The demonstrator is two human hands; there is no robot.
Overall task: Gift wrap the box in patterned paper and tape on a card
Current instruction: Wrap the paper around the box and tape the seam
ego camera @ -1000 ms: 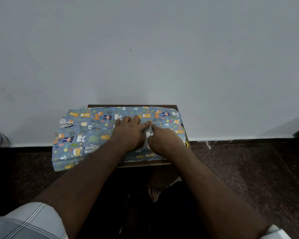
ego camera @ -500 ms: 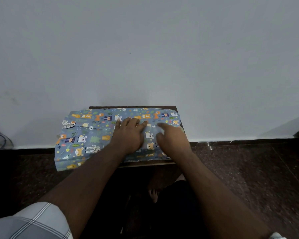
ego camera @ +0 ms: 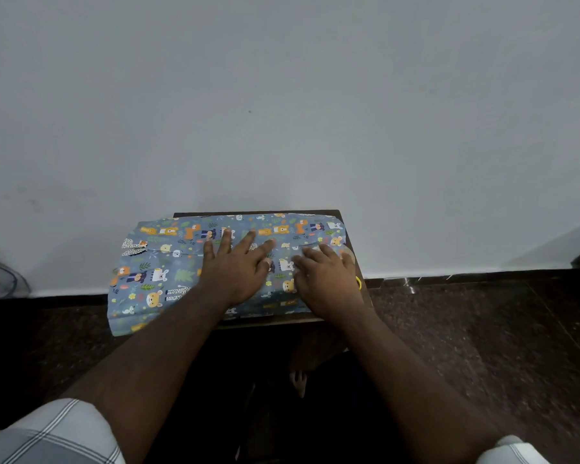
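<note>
A small dark brown wooden counter [ego camera: 345, 216] stands against a plain pale grey wall [ego camera: 282, 95], on a dark speckled stone floor [ego camera: 482, 329] edged by a dark skirting strip [ego camera: 449, 279], with dark cables [ego camera: 0, 276] at the far left.

Dim, flat light, no hard source visible. Wall [ego camera: 282, 95] is the brightest area, even grey, slightly darker toward 10 and 2 o'clock corners. Floor [ego camera: 482, 329] is underexposed; faint specular glints on it at 3 o'clock near the skirting. Area at 6 o'clock under the counter [ego camera: 345, 262] is near black, detail lost. Soft shadow band on the wall at 3 o'clock. Wide-angle bowing of the skirting line at the edges. Mild softness overall, noisy darks.
</note>
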